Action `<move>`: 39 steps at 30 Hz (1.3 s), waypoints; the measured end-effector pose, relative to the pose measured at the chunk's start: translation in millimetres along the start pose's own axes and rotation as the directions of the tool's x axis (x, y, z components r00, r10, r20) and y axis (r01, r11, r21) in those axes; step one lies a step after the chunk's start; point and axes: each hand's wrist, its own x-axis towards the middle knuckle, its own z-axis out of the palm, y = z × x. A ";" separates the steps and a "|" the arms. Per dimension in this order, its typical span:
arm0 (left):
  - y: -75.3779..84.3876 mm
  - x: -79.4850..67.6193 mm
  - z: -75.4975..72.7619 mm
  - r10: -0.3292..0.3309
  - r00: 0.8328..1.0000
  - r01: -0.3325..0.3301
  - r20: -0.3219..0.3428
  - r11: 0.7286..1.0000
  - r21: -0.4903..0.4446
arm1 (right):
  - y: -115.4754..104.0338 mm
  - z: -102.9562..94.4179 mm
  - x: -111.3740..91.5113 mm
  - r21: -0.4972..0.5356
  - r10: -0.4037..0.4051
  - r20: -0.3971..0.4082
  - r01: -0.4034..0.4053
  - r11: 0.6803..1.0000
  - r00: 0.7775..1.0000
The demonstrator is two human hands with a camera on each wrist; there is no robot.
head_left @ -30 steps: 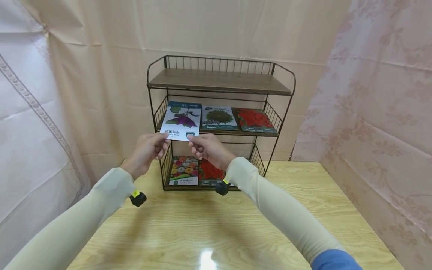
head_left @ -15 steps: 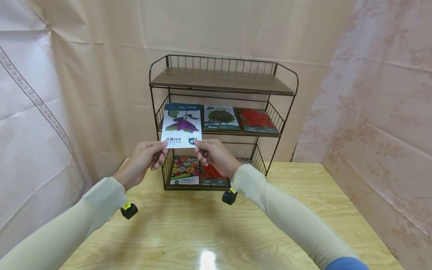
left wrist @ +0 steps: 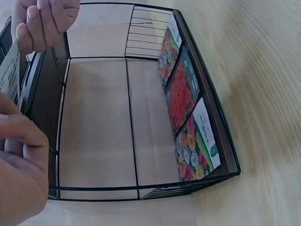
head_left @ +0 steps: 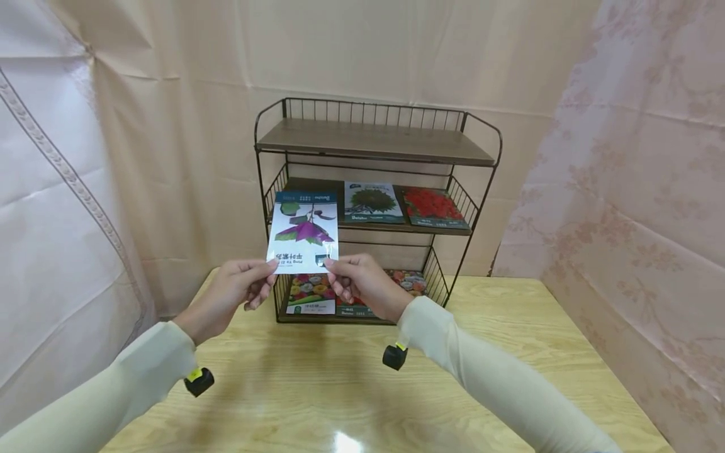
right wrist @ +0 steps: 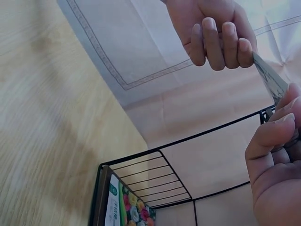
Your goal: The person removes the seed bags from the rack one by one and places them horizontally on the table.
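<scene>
A seed packet (head_left: pixel 306 229) with a purple-leaved plant on white and a blue band is held in front of the rack's middle shelf at left, its print upside down. My left hand (head_left: pixel 229 290) pinches its near left corner between thumb and fingers. At the near right corner, my right hand (head_left: pixel 369 286) pinches it the same way. The right wrist view shows the packet (right wrist: pixel 270 77) edge-on, stretched between both hands. Behind it on the middle shelf lie a packet with a dark green plant (head_left: pixel 372 202) and one with red flowers (head_left: pixel 435 207).
A wire rack (head_left: pixel 374 138) with three brown shelves stands on the wooden table (head_left: pixel 487 352). Its bottom shelf holds a red-flower packet (left wrist: pixel 182 96) between two packets of mixed flowers, one nearest the left end (left wrist: pixel 193 150). Hanging cloth (head_left: pixel 187 157) encloses the back and sides.
Both hands have drawn the packet toward me and lower, away from the middle shelf. Bare shelf board now shows behind its far edge. The other packets stay put; the head view shifts slightly.
</scene>
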 end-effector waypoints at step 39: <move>-48.2 -47.0 -9.4 0.009 0.970 -0.012 0.245 1.000 0.008 | 47.4 16.8 -33.4 -0.121 -0.026 0.186 0.049 0.991 0.982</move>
